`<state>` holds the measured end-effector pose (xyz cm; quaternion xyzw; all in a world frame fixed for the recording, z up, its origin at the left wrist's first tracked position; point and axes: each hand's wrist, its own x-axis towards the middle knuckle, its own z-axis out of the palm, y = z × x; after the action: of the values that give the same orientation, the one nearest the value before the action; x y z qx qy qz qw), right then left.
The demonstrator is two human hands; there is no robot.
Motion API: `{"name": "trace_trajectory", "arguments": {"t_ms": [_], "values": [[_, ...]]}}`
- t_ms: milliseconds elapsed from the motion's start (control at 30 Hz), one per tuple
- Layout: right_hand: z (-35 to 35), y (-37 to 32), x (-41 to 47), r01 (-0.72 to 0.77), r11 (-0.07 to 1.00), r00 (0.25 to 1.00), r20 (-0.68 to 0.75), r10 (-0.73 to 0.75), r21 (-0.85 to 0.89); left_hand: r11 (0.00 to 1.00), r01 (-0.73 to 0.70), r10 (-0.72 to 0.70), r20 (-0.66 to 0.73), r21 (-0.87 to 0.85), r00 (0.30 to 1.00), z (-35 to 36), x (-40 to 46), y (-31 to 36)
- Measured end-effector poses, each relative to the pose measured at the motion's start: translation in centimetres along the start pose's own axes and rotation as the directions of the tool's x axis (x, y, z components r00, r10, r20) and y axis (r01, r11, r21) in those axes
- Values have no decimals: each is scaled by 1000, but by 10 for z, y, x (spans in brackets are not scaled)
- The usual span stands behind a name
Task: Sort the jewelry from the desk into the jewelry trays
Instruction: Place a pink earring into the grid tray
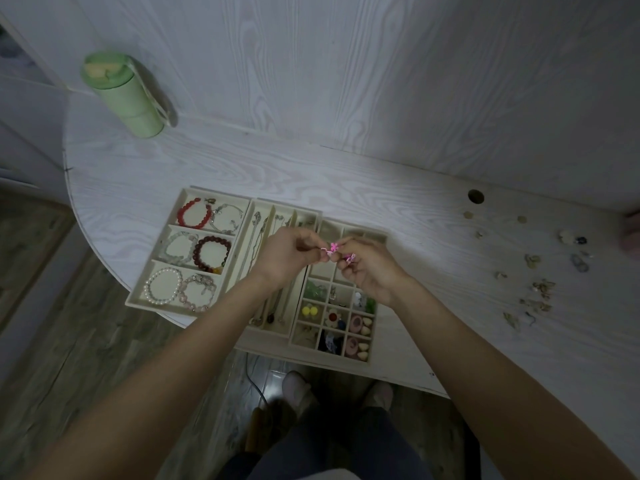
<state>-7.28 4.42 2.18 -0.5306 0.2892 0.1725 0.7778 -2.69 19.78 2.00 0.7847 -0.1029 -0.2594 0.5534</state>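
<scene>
A: Hands first. A small pink flower piece (pixel 333 247) is pinched between the fingertips of the left hand (pixel 289 256) and the right hand (pixel 363 268); both sets of fingers are curled in on it, and a second pink bit seems to be tucked lower in the right fingers, though that is too small to be sure of.

B: So the step in hand is judged to be the handling of one piece, likely an earring pair being separated or fastened, before it is dropped in?

A: That is how it is read. Directly under the fingers the small-compartment tray (pixel 374 330) is found, its nearer cells already filled, several cells close beneath the fingertips apparently bare.

B: And what is called for next?

A: A bare cell must be chosen and the piece lowered into it with a fine release, so that nothing is flicked into a neighbouring cell.

B: Beyond the fingers?

A: Left of them, the necklace tray (pixel 258 206) and the bracelet tray (pixel 152 271). Far to the right, loose jewelry (pixel 542 289) is scattered on the desk (pixel 346 174), so much sorting is left. Farthest off, a green bottle (pixel 121 95).
</scene>
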Motion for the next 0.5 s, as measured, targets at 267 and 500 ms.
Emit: {"name": "trace_trajectory", "arguments": {"t_ms": [267, 500], "values": [[-6, -4, 5, 6, 995, 1000, 16, -4, -101, 988, -55, 58, -18, 142, 998, -1, 1, 3], [-11, 1, 17, -51, 953, 999, -23, 46, -300, 988, 72, -56, -119, 134, 991, 2, 7, -5]]}}
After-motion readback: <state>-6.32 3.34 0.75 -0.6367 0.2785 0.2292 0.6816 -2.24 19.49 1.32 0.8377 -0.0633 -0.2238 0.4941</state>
